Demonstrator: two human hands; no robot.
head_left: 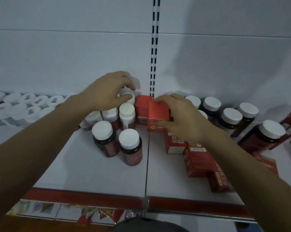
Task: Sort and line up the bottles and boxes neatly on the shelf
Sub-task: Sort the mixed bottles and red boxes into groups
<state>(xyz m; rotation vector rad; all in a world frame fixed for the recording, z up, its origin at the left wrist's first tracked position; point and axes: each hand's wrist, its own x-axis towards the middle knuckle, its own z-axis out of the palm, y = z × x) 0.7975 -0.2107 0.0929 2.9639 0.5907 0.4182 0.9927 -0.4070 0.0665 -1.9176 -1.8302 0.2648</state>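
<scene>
Right fingers (164, 98) pinch box (158, 110), left fingers (124, 98) grip bottle (126, 94)

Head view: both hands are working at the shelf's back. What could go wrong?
The left hand grips the cap of a back bottle amid crowded bottles; lifting it might topple neighbours.
The right hand pinches the red box by its top; it could slip.
The right forearm hangs over loose boxes near the shelf front and might knock them off.
</scene>
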